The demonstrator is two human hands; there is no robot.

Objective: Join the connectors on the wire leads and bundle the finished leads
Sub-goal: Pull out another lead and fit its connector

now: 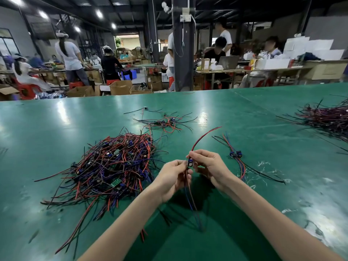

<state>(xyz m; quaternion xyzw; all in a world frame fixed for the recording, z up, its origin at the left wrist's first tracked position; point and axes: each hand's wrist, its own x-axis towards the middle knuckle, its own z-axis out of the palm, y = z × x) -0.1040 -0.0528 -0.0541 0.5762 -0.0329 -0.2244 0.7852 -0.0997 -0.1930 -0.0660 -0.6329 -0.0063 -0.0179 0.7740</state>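
At nine o'clock from the hands, a tangled heap of leads (pixel 113 166) lies on the glossy green tabletop (pixel 56 129). It is made of thin red, black and blue insulated wires, small blue blocks, and little green boards whose marks are too small to read. At twelve o'clock, farther back, lies a looser scatter of leads (pixel 165 123). In the middle, above the tabletop, the left hand (pixel 174 178), fingers curled, pinches the thin wires of a lead (pixel 202 137) just under its boxy blue connector (pixel 190 162). The right hand (pixel 209 166) pinches that connector from the other side. One red-and-black strand arcs toward one o'clock and others hang down. At three o'clock two connector-tipped leads (pixel 235 155) lie side by side, and far off at two o'clock lies a dark wire pile (pixel 329 117).
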